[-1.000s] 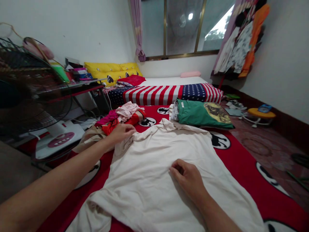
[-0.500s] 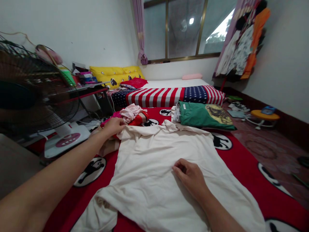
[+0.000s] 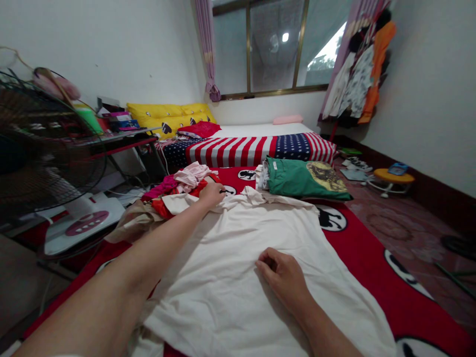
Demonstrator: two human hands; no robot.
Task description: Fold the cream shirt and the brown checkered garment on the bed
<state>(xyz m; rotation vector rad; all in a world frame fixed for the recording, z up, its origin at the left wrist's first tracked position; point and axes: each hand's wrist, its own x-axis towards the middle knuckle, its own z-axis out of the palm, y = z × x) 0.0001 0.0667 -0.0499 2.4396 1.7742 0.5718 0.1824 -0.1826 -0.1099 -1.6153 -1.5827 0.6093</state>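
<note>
A cream T-shirt [image 3: 238,267] lies spread on a red blanket [image 3: 372,258] printed with black-and-white circles. My left hand [image 3: 211,195] reaches to the shirt's far left shoulder by the collar, fingers closed on the fabric. Resting on the middle of the shirt, my right hand [image 3: 279,273] has its fingers curled and pinching the cloth. A heap of loose clothes [image 3: 178,184] in pink, red and tan sits just left of my left hand. A folded green T-shirt [image 3: 305,177] tops a small stack beyond the cream shirt.
A floor fan [image 3: 44,153] stands at the left with its white base [image 3: 84,224]. A mattress with a stars-and-stripes cover [image 3: 253,147] lies behind. A low table [image 3: 122,136], yellow pillows [image 3: 163,111], hanging clothes [image 3: 359,74] and a small yellow stool [image 3: 392,177] surround the area.
My left hand has moved right along the shirt's top edge, from the left sleeve toward the collar, and the sleeve now lies spread out. My right hand has stayed on the shirt's middle.
</note>
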